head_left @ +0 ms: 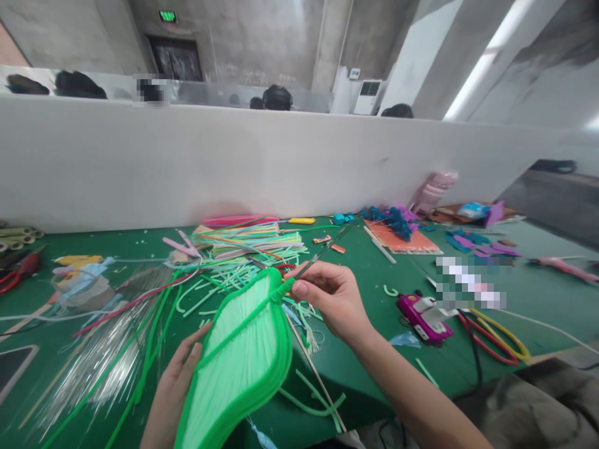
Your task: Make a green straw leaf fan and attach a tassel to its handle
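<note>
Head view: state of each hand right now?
Left hand: partly closed, holding the green leaf-shaped piece at its edge.
Right hand: closed, thumb and fingers pinching the piece's wrapped stem.

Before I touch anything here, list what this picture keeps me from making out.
All in the head view:
Lower end of the green leaf: cut off by the bottom edge.
Some fingers of the left hand: behind the leaf.
Far tip of the dark stem: blurred.
Part of the flat dark object: cut off by the left edge.
Whatever the pixelated patch covers: masked.
Bodies below the heads: hidden by the white partition.
</note>
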Available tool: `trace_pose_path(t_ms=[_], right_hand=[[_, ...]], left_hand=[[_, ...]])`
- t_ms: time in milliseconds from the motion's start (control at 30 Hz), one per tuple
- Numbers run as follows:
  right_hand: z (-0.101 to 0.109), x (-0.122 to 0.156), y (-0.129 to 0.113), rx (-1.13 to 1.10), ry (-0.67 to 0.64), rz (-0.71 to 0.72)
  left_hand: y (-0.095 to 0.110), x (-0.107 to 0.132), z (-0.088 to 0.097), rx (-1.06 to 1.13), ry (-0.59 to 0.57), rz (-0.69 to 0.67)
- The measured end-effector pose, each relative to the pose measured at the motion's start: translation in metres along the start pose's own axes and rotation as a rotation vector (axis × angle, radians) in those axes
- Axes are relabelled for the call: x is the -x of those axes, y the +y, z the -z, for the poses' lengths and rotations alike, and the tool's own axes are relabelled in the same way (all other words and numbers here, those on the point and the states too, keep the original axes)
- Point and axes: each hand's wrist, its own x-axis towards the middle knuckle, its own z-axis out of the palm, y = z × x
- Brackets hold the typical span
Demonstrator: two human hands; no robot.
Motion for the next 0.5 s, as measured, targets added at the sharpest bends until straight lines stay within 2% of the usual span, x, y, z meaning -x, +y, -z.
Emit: trace_pose_path(t_ms=[67,133,267,400,500], right_hand=[[0.001,-0.001,0.002,0.005,0.032,-0.008],[0.002,-0.001,0.002,0.001,0.051,-0.005],[0.003,0.0,0.002,0.007,0.053,0.008],[0.005,-0.001,0.001,0.037,0.093,0.019],[0.007,-0.002,0.002,0.042,0.119,0.021]], left_hand=[[0.0,-0.001,0.008,-0.002,-0.017,0.045],[0.0,0.002,0.012,0.103,-0.029,0.09],[-0.004,0.018,0.005,0.302,-0.048,0.087],[-0.015,0.022,0.0,0.233,-0.043,0.02],[-0.025,0.011,0.007,0.085,-0.07,-0.041]])
